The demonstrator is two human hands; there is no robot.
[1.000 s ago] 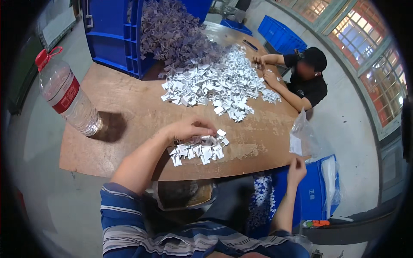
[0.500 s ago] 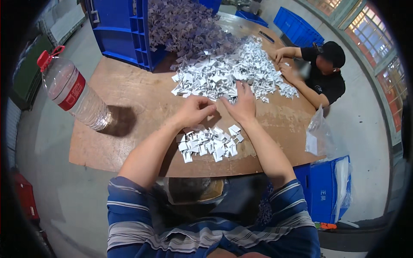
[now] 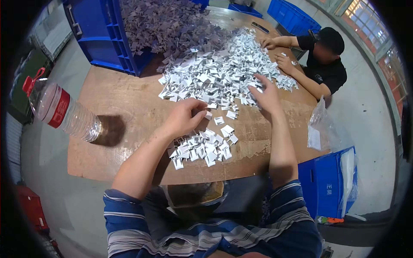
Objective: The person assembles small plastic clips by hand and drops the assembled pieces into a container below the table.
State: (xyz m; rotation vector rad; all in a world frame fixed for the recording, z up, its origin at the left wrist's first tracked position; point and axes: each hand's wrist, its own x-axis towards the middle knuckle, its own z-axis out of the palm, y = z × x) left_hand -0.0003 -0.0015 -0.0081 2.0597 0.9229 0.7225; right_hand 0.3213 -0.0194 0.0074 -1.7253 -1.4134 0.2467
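Two hands over bench (image 3: 120, 107): left hand (image 3: 183, 118) pinching one white folded piece (image 3: 208, 115) above small sorted pile (image 3: 202, 148); right hand (image 3: 266, 95) spread wide on big heap (image 3: 223, 73). Best drawn few at once, piles kept apart.

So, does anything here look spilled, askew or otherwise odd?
Yes: the blue crate lies tipped on the wooden table, its purple-grey pieces spilling out into the white pile. The plastic bottle stands upright.
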